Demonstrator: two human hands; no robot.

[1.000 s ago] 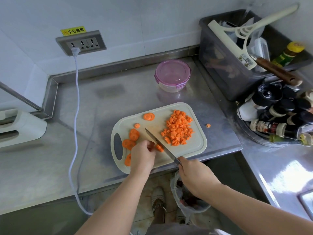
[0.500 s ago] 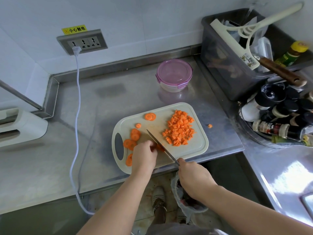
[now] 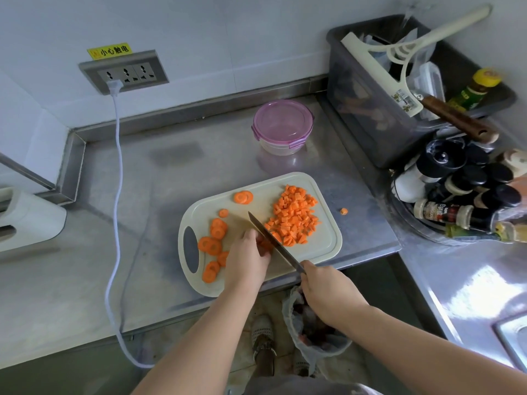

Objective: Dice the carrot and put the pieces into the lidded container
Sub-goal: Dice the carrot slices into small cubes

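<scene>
A pale cutting board (image 3: 322,246) lies on the steel counter. A heap of diced carrot (image 3: 293,215) covers its right half, and round carrot slices (image 3: 212,243) lie on its left half. My left hand (image 3: 246,260) holds down carrot pieces (image 3: 265,245) mid-board with curled fingers. My right hand (image 3: 328,292) grips the handle of a knife (image 3: 272,242), whose blade runs diagonally right beside the left fingers. The glass container with its pink lid (image 3: 283,125) on stands behind the board, closed. One carrot bit (image 3: 344,211) lies off the board to the right.
A grey bin (image 3: 370,115) with a squeegee and bottles stands at the back right. A round rack of spice bottles (image 3: 470,195) sits to the right. A white cable (image 3: 117,195) hangs from the wall socket. A waste bag (image 3: 310,329) hangs below the counter edge.
The knife blade has crept slightly leftward along the held carrot pieces, and my left fingers have drawn back a little. The heap and the container have not moved.
</scene>
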